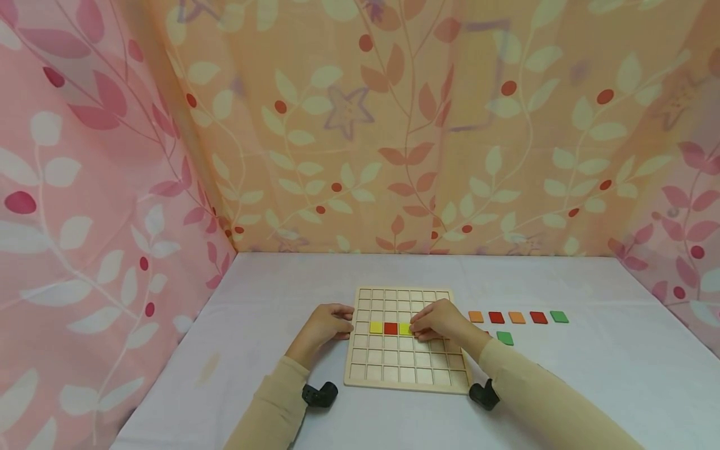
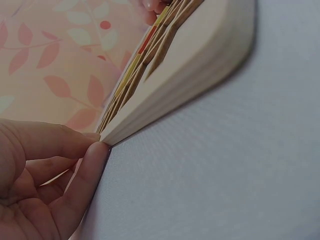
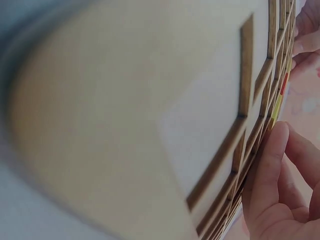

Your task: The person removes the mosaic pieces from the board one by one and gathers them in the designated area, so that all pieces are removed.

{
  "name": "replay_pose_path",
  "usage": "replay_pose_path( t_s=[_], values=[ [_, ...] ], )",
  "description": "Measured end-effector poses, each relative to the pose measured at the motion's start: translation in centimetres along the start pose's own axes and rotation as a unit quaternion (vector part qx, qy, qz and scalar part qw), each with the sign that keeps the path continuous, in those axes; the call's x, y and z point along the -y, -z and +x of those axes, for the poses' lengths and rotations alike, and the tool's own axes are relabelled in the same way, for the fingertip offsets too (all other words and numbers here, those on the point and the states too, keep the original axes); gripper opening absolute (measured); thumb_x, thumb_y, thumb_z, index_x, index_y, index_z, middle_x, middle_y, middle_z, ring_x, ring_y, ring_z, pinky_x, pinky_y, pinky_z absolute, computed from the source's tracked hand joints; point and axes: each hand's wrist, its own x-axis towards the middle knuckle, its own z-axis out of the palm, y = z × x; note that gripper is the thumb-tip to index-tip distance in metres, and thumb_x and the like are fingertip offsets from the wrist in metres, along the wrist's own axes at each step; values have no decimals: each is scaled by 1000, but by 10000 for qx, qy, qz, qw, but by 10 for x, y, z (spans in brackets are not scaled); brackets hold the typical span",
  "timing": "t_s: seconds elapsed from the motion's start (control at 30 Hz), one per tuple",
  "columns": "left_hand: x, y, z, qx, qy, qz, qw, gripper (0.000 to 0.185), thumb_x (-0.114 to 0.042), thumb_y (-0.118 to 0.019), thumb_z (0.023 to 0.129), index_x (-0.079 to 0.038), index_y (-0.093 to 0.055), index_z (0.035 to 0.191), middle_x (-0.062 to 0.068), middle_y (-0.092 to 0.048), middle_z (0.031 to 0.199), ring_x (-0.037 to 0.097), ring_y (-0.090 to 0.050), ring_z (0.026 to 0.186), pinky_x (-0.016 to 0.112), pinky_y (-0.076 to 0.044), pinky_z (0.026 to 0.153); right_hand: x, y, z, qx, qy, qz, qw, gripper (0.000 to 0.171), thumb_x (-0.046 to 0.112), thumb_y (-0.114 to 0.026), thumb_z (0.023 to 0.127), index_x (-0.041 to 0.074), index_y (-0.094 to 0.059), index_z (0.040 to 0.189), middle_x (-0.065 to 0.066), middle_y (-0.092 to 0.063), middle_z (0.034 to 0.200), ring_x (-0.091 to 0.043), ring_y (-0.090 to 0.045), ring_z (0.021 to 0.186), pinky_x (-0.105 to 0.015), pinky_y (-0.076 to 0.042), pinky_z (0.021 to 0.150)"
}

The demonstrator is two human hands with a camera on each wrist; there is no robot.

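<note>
A square wooden grid board (image 1: pixel 390 376) lies on the table. In one of its rows sit a yellow tile (image 1: pixel 376 328), a red tile (image 1: pixel 390 329) and a second yellow tile (image 1: pixel 404 329), side by side. My left hand (image 1: pixel 329 326) is at the board's left side, thumb and index finger pinching its edge in the left wrist view. My right hand (image 1: pixel 441 325) reaches over the board from the right. Its thumb and fingertips are drawn together at the right edge of the second yellow tile and cover the cell beside it. I cannot tell whether they hold a tile.
Right of the board, loose orange, red and green tiles lie in two rows, among them an orange tile (image 1: pixel 475 317) and a green tile (image 1: pixel 505 338). The right forearm partly hides the nearer row. Black wrist devices (image 1: pixel 320 395) flank the board's front. Patterned cloth (image 1: pixel 337 144) rises behind the table.
</note>
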Motion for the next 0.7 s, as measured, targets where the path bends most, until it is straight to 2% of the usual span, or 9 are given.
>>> replay_pose_path(
  t_s=[0.27,0.7],
  values=[
    [0,0,0,-17,39,18,10000,42,9,-67,74,3,-60,115,14,-61,101,14,-60,73,27,-57,61,1,-1,0,-19,3,-188,9998,13,2,-73,74,-3,-71,86,-9,-70,71,-12,-62,51,-25,-56,53],
    [2,0,0,-55,67,20,10000,43,8,-66,75,3,-60,117,13,-60,103,13,-61,73,25,-57,62,3,-1,-1,-110,55,8,9999,11,2,-72,75,-3,-70,85,-10,-70,73,-11,-62,52,-26,-57,55]
  ],
)
